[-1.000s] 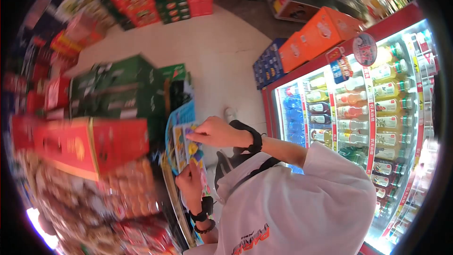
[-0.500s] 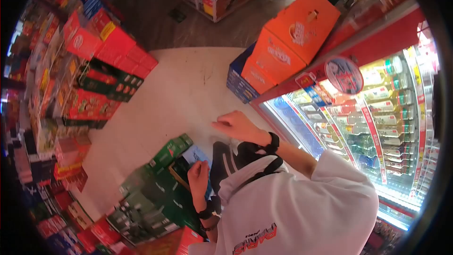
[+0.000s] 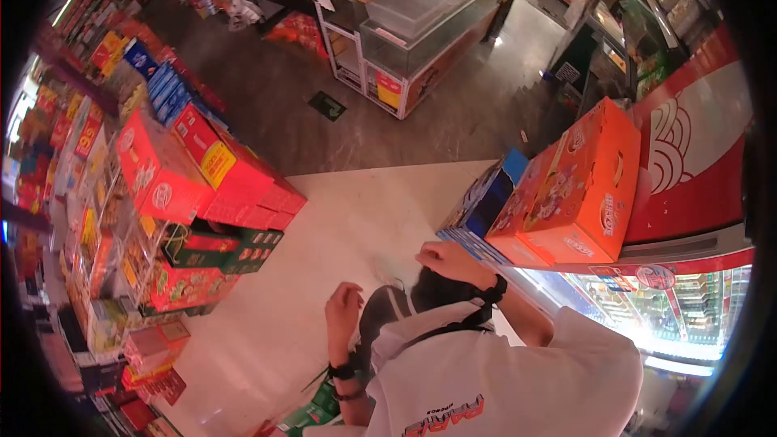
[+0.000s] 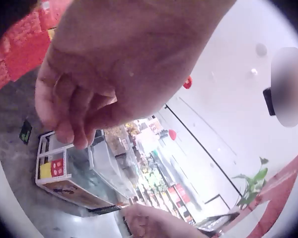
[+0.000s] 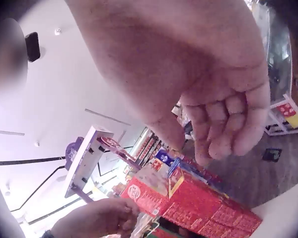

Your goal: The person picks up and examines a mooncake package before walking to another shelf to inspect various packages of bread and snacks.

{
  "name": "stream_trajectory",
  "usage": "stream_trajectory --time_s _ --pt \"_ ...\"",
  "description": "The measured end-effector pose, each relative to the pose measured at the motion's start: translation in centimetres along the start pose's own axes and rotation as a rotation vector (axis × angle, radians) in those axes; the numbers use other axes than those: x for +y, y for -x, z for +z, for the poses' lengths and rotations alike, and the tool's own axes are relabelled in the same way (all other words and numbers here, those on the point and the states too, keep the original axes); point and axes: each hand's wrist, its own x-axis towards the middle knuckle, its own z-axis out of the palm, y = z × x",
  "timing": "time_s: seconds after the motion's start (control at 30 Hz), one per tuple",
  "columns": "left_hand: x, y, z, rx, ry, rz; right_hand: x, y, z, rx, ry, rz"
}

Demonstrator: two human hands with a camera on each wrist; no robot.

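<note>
My left hand (image 3: 344,311) is raised in front of the body in the head view, empty, its fingers loosely bent. To its right my right hand (image 3: 457,263) hangs in the air, also holding nothing. In the left wrist view the left palm (image 4: 124,64) fills the top, fingers curled loosely, with the right hand (image 4: 156,223) at the bottom edge. The right wrist view shows the right palm (image 5: 188,74) with relaxed, bent fingers, and the left hand (image 5: 97,218) lower left. Neither hand touches any goods.
Orange boxes (image 3: 587,194) stand at the right, above a lit drinks fridge (image 3: 688,316). Red boxes (image 3: 235,186) and shelves of packets line the left. A glass display counter (image 3: 421,32) is ahead across the floor (image 3: 307,235). Green boxes (image 3: 316,405) lie low beside the left arm.
The head view has swung round, bringing the counter and dark floor into fuller sight. The blue basket and stacked red carton have left view. The left hand has come away from the basket's contents.
</note>
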Motion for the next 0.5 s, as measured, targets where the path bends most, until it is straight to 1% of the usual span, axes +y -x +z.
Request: stream_trajectory --time_s 0.07,0.13,0.17,0.27,0.3,0.4,0.43,0.5 --pt "2.8 -5.6 -2.9 -0.029 -0.166 0.051 -1.3 -2.4 0.1 0.048 -0.062 0.049" --pt "4.5 -11.3 -5.6 -0.068 -0.165 0.112 -1.8 -6.5 -0.7 0.122 -0.131 0.059" --pt "5.3 -14.0 -6.6 -0.080 -0.160 0.140 -2.6 -8.2 -1.5 0.125 -0.087 0.121" --pt "7.2 -21.6 -8.8 -0.088 -0.305 0.196 -0.7 -13.8 -1.7 0.203 -0.134 0.193" --pt "7.8 -23.9 -9.1 -0.063 -0.409 0.250 -0.2 -16.0 -2.1 0.214 -0.155 0.230" --pt "9.6 -30.3 -10.0 -0.110 -0.535 0.245 1.1 -23.9 -3.2 0.232 -0.242 0.308" --pt "8.7 -32.7 -10.2 -0.127 -0.499 0.258 1.6 -26.8 -3.8 0.230 -0.281 0.323" --pt "8.4 -37.3 -11.0 -0.182 -0.505 0.208 2.6 -33.1 -5.0 0.219 -0.375 0.353"
